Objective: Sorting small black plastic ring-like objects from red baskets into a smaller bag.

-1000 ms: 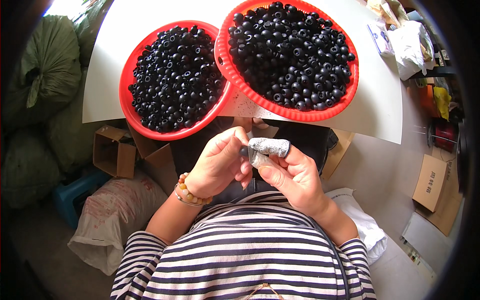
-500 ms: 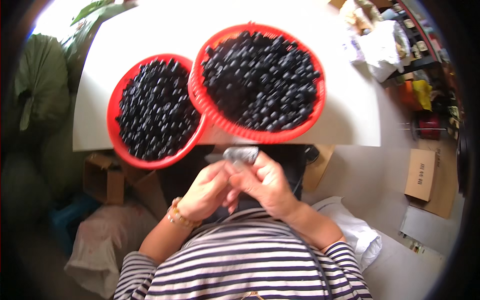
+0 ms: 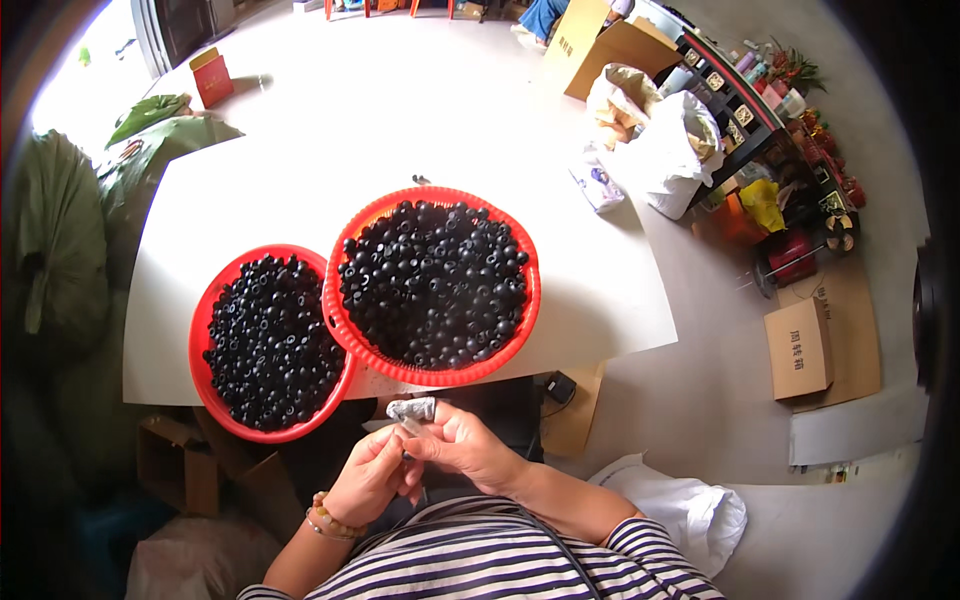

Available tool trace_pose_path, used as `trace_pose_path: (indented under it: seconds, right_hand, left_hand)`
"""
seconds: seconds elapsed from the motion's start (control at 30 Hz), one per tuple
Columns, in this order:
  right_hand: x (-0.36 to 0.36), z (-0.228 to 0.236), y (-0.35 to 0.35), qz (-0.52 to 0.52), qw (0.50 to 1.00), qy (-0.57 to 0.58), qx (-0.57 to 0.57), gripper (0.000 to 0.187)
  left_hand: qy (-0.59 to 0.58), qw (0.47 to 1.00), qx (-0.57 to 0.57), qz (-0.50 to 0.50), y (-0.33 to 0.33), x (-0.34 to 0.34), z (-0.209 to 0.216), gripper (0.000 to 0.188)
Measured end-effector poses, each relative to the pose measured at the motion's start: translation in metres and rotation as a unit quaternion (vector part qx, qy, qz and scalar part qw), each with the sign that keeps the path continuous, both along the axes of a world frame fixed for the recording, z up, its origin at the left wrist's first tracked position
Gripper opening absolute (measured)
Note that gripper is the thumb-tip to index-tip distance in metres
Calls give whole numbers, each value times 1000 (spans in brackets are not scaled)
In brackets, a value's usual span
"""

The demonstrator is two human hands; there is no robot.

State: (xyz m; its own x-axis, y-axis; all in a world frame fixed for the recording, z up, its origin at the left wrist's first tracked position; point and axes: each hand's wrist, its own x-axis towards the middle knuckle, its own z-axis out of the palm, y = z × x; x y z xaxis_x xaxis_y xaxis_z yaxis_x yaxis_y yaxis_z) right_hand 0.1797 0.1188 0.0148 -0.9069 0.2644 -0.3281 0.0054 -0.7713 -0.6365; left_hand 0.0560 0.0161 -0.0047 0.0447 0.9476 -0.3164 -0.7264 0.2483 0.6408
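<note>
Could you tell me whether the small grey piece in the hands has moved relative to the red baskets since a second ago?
No: the grey piece sits just below the right basket's near rim, as before; only the camera shifted.

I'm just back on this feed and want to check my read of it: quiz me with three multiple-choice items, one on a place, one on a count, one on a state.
1. Where do the hands hold the small grey piece?
A. Over the right basket
B. Just in front of the table's near edge, close to the body
C. On the floor

2. How many red baskets stand on the white table?
A. One
B. Two
C. Three

3. How are the baskets filled?
A. Empty
B. A few pieces each
C. Heaped with small black pieces

Answers:
1 B, the left hand and right hand meet below the table edge.
2 B, a left basket and a right basket, rims overlapping.
3 C, black pieces cover both.
</note>
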Motion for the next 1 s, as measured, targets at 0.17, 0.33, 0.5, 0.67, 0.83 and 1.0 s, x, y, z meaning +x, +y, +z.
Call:
trace_pose_path:
  seconds: [0.17,0.33,0.5,0.67,0.83,1.0]
  right_hand:
    - [1,-6,2,7,994,-94,58,22]
    - [13,-37,1,50,985,-151,64,27]
    - [21,-51,4,53,977,-186,90,19]
    - [21,-60,5,29,967,-204,152,17]
    - [22,-70,7,42,963,-222,144,19]
    - [24,-84,4,38,959,-243,137,24]
  left_hand:
    - [46,999,17,-6,-9,-7,3,27]
    - [247,966,-2,77,-5,-36,21,21]
    - [351,909,-13,224,1,-70,34,11]
    - [486,805,-2,341,0,-103,24,12]
    - [591,726,-51,348,-5,-122,16,13]
    - [570,744,-26,349,2,-120,21,10]
